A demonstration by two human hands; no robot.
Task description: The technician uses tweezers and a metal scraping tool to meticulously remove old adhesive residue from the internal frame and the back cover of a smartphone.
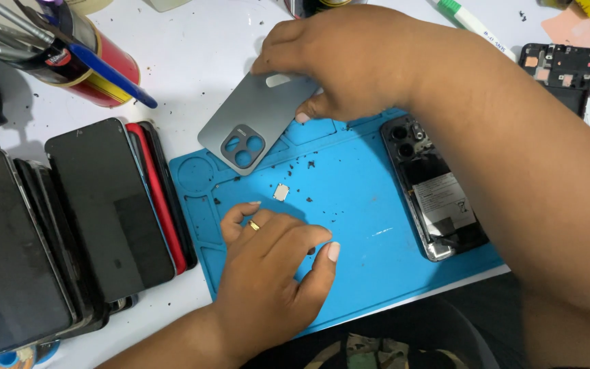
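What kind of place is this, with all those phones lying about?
Most likely a phone repair bench. An opened phone lies on a blue repair mat, the right hand holds its grey back cover, and stacked phones sit beside a can of tools.

Matt grey back cover (pixel 257 116), perhaps plastic, blue rubbery mat (pixel 363 205), glossy phone screens (pixel 107 205)

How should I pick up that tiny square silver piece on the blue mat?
The tiny square silver piece lies flat and thin on the blue rubber mat, so probably pinch two opposite edges with fingertips, coming straight down from above; the left hand is nearest.
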